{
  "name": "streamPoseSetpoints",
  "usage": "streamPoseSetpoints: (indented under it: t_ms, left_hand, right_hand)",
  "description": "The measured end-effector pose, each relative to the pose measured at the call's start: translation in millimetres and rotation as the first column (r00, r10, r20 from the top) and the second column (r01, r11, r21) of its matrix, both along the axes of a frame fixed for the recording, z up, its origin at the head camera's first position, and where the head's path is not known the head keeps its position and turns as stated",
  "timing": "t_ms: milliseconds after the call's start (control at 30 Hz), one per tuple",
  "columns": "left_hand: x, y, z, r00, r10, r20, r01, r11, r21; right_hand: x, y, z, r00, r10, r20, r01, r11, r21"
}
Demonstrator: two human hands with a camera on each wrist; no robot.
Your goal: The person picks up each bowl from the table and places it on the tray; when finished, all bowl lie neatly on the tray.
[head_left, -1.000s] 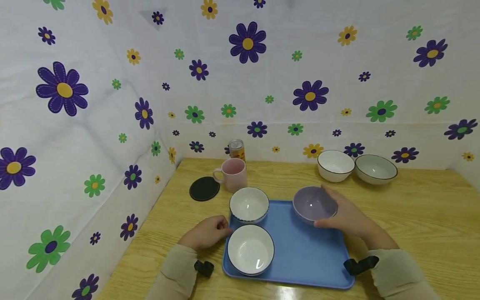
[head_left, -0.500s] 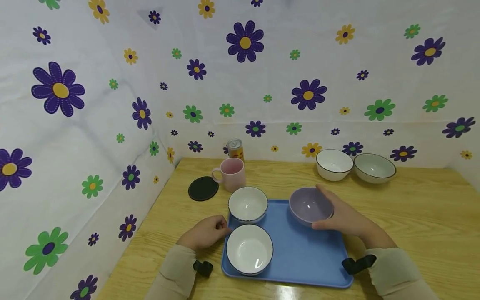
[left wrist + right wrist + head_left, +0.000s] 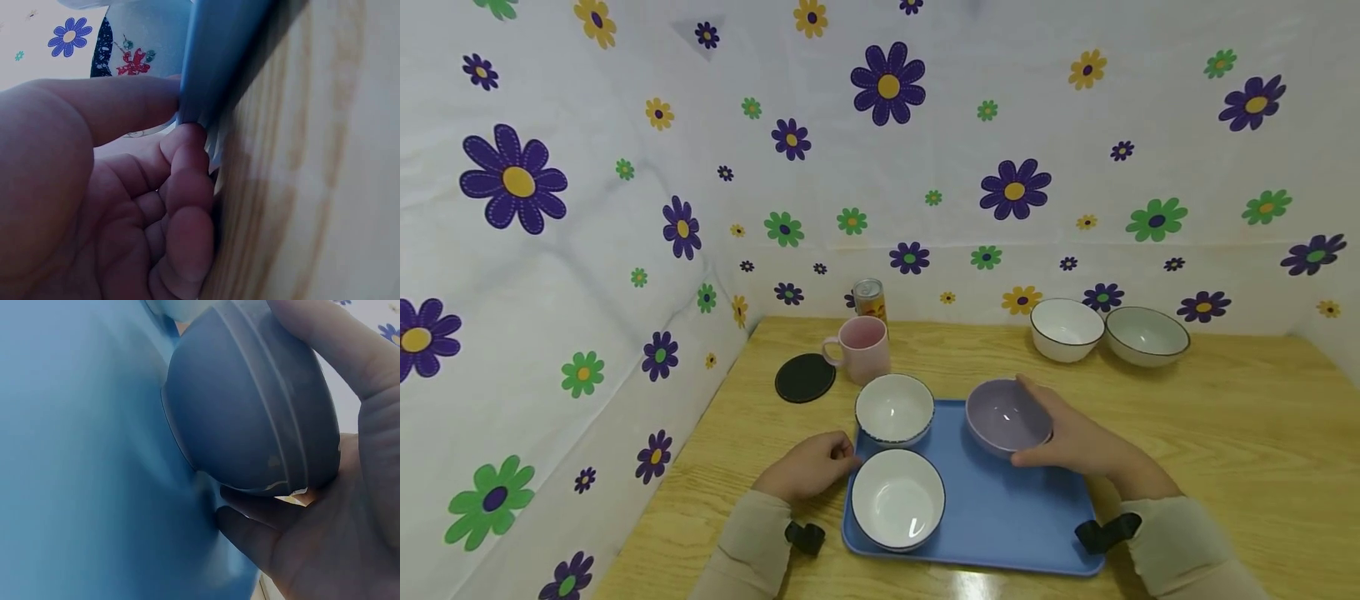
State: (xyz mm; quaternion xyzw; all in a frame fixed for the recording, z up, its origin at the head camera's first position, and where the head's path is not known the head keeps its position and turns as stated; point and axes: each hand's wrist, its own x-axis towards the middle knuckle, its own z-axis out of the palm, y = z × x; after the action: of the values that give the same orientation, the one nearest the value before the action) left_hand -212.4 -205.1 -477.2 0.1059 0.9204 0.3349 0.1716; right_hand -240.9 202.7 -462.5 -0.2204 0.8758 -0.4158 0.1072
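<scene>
At the left of 1 blue tray (image 3: 1000, 537) are 1 near white bowl (image 3: 898, 500) and 1 far white bowl (image 3: 895, 408), and to the right of these is 1 purple bowl (image 3: 1006, 417). At the far right are 1 back white bowl (image 3: 1067, 331) and 1 grey-green bowl (image 3: 1146, 337), so the bowls number 5: 3 white, 1 purple, 1 grey-green. At the far left are 1 pink mug (image 3: 867, 354), 1 drink can (image 3: 871, 300) and 1 black coaster (image 3: 805, 377). Beneath all this is 1 wooden table (image 3: 1247, 433). There are also 1 left hand (image 3: 811, 467) and 1 right hand (image 3: 1071, 437), making 2 hands, then 1 left sleeve (image 3: 748, 542) and 1 right sleeve (image 3: 1183, 542), making 2 sleeves.
</scene>
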Motion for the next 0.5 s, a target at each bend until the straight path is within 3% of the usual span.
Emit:
streamPoseSetpoints:
  t_ms: [233, 500]
  left_hand:
    - [-0.5, 0.4, 2.6, 1.000, -0.005, -0.011, 0.006, 1.000, 0.005]
    - [1.3, -0.4, 1.1, 1.000, -0.017, -0.024, 0.017, 1.000, 0.000]
  right_hand:
    - [2.8, -9, -1.5, 0.999, 0.035, -0.023, -0.035, 0.999, -0.001]
    - [9.4, -20, 3.4, 0.999, 0.018, -0.027, -0.018, 1.000, 0.014]
